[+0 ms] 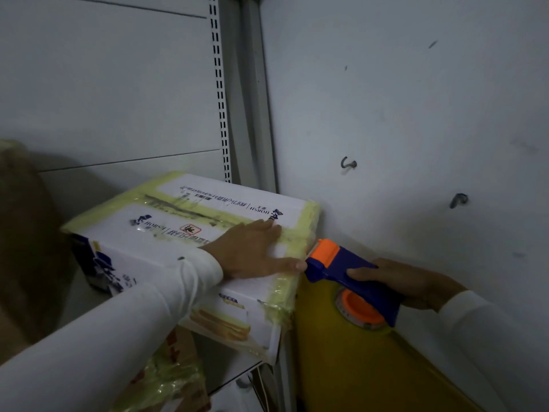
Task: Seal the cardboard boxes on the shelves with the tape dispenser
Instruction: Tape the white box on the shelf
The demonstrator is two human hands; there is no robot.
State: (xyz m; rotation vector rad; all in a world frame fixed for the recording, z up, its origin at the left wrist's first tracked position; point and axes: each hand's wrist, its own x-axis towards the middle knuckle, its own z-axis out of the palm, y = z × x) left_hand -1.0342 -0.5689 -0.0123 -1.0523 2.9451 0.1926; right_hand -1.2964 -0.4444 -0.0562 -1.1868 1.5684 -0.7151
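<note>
A white printed cardboard box [166,233] lies on the shelf, its top seam and right edge covered with yellowish tape. My left hand [252,251] presses flat on the box top near its right edge, fingers straight. My right hand [407,282] grips the blue and orange tape dispenser [350,278], whose orange head touches the box's right end. A short stretch of tape runs from the dispenser head onto the box edge.
A brown cardboard box [20,233] stands at the left. Another taped box [175,379] sits on the shelf below. A yellow panel [350,367] lies right of the shelf, beside a white wall with hooks [347,163]. A slotted shelf upright [221,93] rises behind.
</note>
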